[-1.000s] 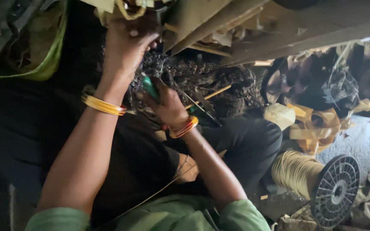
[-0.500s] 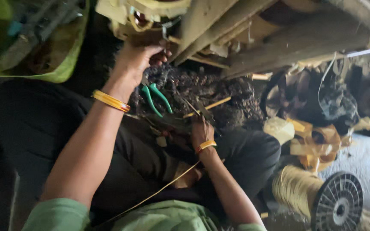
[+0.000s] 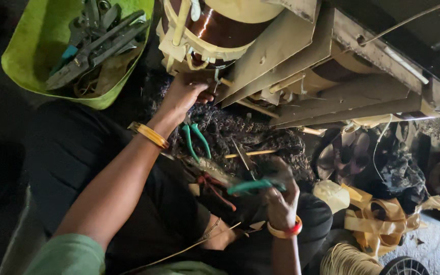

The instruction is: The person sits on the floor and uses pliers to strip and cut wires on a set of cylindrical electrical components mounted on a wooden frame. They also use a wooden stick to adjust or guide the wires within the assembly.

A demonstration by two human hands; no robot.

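Your right hand grips green-handled tool, nearest you. Second green-handled pliers lie just below left hand, which pinches, probably, wire at copper coil. Coil leads look unfinished.

Across the upper middle and right, the coil winding and slanted metal plates block passage. Tangled wire and loose pliers crowd the centre. The green tool bag fills the upper left; dark open room lies lower left.
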